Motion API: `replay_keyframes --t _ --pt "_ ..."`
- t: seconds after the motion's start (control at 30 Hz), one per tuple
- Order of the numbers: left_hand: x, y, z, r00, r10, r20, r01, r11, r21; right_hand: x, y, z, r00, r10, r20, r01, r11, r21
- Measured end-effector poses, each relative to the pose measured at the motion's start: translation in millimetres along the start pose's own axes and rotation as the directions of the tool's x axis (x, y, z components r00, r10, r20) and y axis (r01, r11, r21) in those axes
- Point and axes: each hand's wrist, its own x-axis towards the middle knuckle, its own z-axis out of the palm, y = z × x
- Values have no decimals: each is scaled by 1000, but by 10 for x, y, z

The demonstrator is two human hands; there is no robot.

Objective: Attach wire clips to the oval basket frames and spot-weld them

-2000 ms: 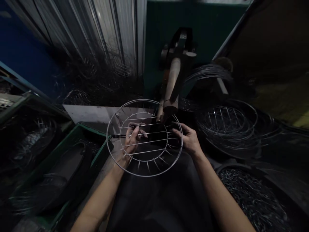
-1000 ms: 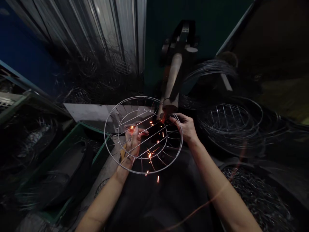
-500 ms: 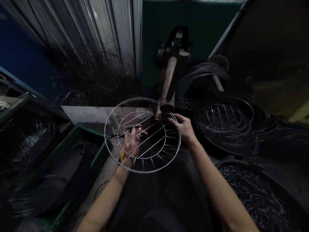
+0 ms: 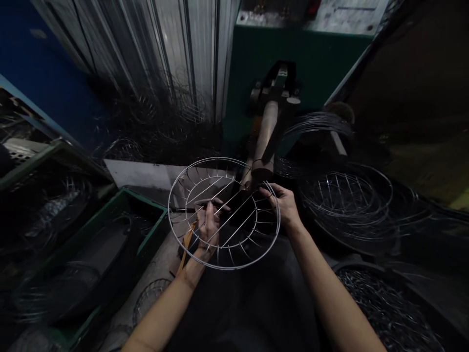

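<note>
A round wire basket (image 4: 224, 268) with a double outer rim, short spokes and parallel cross wires is held at a tilt in front of me. My right hand (image 4: 286, 205) pinches its rim at the right side, close to the welding machine's electrode arms (image 4: 264, 139). The basket's far right edge lies at the tip of these arms. My left hand (image 4: 208, 227) is behind the basket's wires, thumb up and fingers curled together. Its fingertips look grey, and what they hold is too dark to make out.
Behind stands a green machine body (image 4: 278, 46). At right are a coil of wire (image 4: 318, 122), a stack of wire baskets (image 4: 344, 195) and a tub of small metal pieces (image 4: 381, 298). A green crate (image 4: 152, 230) sits at left, by a pale panel (image 4: 135, 173).
The small orange glow near my left fingers is gone. The whole view has shifted, so basket, hands and machine appear lower and further right. Both hands keep much the same pose.
</note>
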Motion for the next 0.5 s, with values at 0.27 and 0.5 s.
replay_keyframes --t 0.27,0.5 --pt "-33 -35 -56 999 15 28 -15 1000 -11 11 189 17 999 53 13 -54 992 115" --pt "-21 3 -8 998 63 -8 -62 997 41 -142 70 -49 1000 17 -27 -15 998 54"
